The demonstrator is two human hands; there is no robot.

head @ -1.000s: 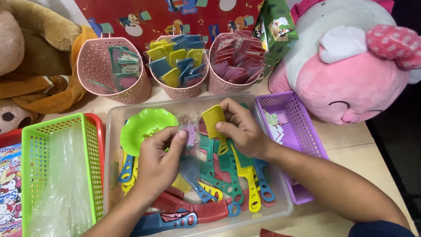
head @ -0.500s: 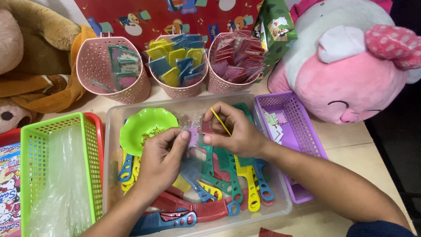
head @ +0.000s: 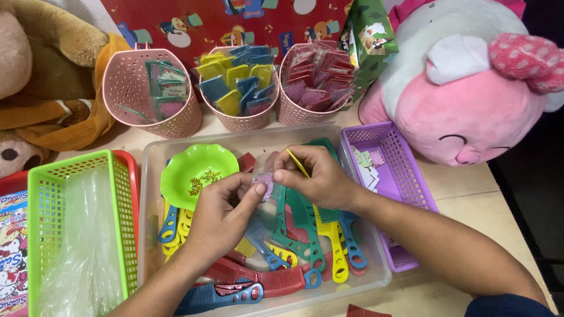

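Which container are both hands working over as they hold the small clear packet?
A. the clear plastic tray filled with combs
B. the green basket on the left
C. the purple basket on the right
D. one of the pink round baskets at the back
A: the left hand and right hand pinch the small clear packet together above the clear plastic tray, with coloured combs lying below them.

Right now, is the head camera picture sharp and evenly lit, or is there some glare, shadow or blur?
Head view: even, soft light and mostly sharp; the left hand and right hand are clear, but the small clear packet between them is hard to read; mild sheen on the plastic bags in the green basket; the far right edge falls dark.
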